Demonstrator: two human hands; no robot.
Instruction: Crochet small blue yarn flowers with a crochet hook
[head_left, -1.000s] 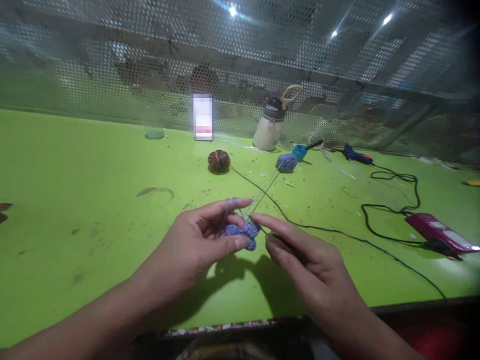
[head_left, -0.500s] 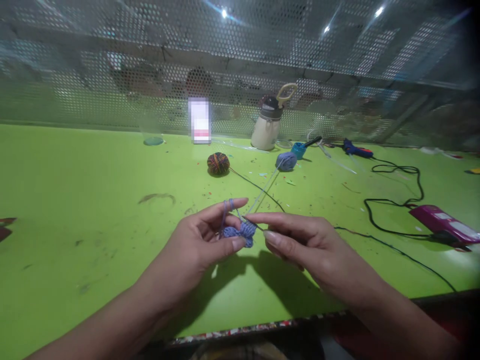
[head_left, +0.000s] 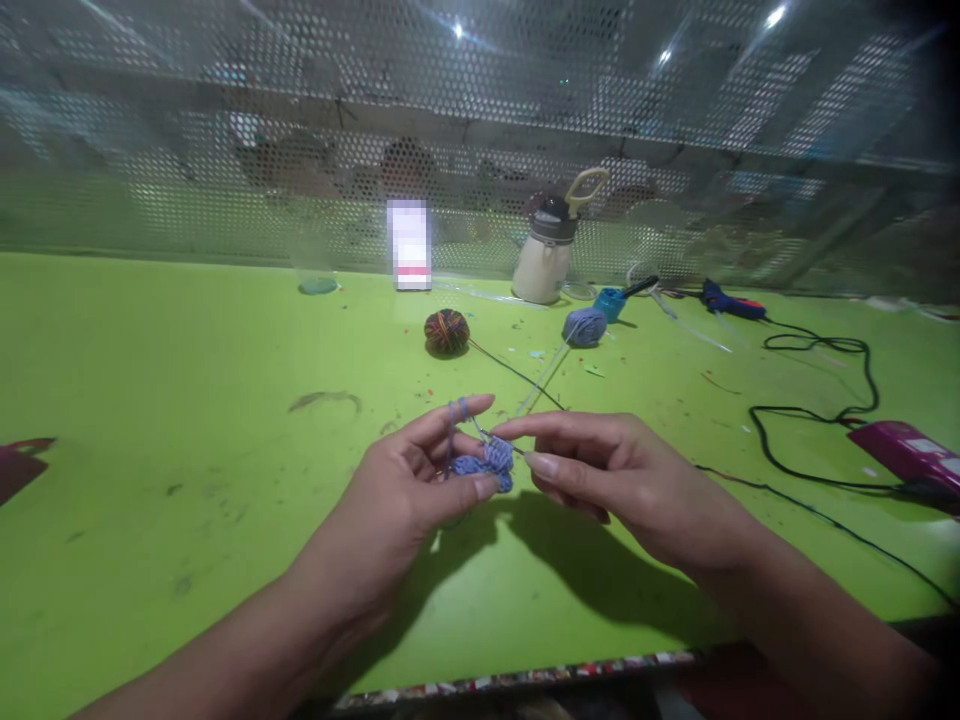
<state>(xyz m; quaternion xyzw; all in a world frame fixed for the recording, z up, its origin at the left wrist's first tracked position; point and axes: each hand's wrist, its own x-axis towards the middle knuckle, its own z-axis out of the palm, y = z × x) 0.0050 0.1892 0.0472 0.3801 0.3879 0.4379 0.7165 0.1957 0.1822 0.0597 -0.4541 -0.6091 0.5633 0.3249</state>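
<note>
My left hand (head_left: 416,475) pinches a small blue crochet piece (head_left: 498,458) between thumb and fingers. Blue yarn wraps round its raised index finger. In my right hand (head_left: 600,465) is a thin crochet hook (head_left: 517,449), gripped by thumb and fingers, its tip at the upper edge of the piece. Most of the hook is hidden by the fingers. A blue yarn ball (head_left: 585,328) lies farther back, with a strand running toward my hands. To its left sits a dark multicoloured yarn ball (head_left: 447,332), its strand trailing to the right.
At the back of the green table (head_left: 187,400) stand a lit phone (head_left: 409,245), a cream bottle (head_left: 541,265) and a clear cup (head_left: 318,283). A blue pot (head_left: 609,304), a glue gun (head_left: 731,300) and a magenta device (head_left: 907,455) with black cable are on the right.
The view has shifted slightly, so the table items appear a little farther right and lower. Both hands keep their grips on the crochet piece and the hook, with only small movement.
</note>
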